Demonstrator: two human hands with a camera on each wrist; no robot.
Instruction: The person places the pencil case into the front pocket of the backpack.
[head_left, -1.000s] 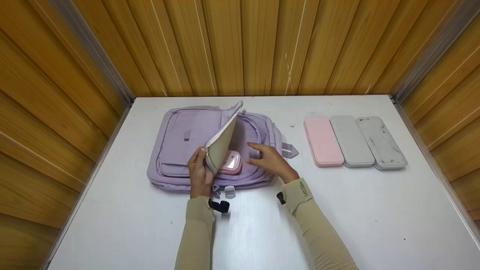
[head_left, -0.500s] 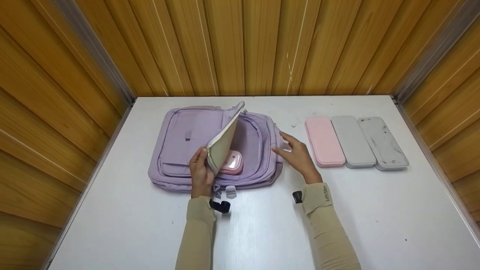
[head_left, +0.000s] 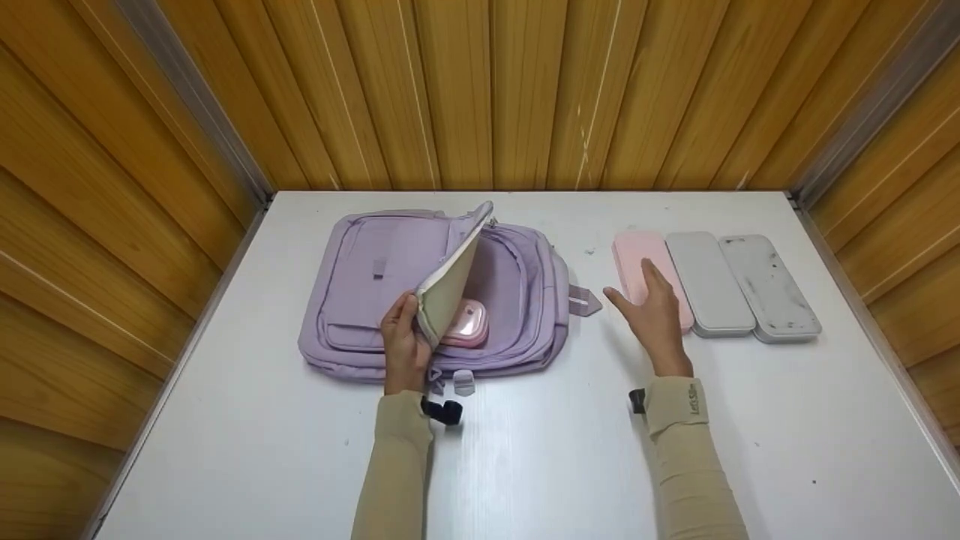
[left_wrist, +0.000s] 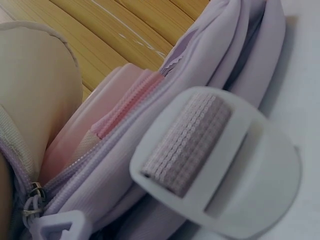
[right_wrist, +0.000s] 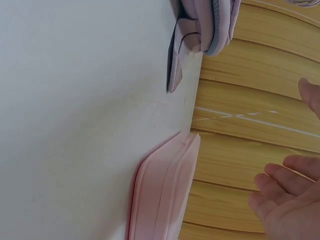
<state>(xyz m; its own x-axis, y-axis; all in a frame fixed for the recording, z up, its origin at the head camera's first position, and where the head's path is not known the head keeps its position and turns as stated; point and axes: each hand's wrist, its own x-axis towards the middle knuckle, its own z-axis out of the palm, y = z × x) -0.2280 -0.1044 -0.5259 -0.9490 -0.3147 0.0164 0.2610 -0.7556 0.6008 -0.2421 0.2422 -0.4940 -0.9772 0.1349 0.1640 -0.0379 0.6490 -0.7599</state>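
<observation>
A lilac backpack (head_left: 352,292) lies flat on the white table, its front pocket unzipped. My left hand (head_left: 403,341) pinches the edge of the raised pocket flap (head_left: 450,289), whose cream lining shows. Inside the pocket sits a glossy pink case (head_left: 469,322), also visible past the zipper in the left wrist view. My right hand (head_left: 656,319) is over the near part of a flat pink case (head_left: 634,251), fingers spread and holding nothing. In the right wrist view, the thumb and fingers stand apart beside that pink case (right_wrist: 162,195).
Two flat grey cases stand right of the pink one: a plain one (head_left: 711,285) and a smudged one (head_left: 769,289). A strap tab (head_left: 583,300) sticks out from the backpack's right end. A grey strap buckle (left_wrist: 250,185) hangs near the left wrist. Wood-patterned walls (head_left: 517,97) enclose the table.
My right hand has moved right, from over the open pocket, past the backpack's end, to over the flat pink case, its fingers spreading. My left hand keeps its pinch on the flap.
</observation>
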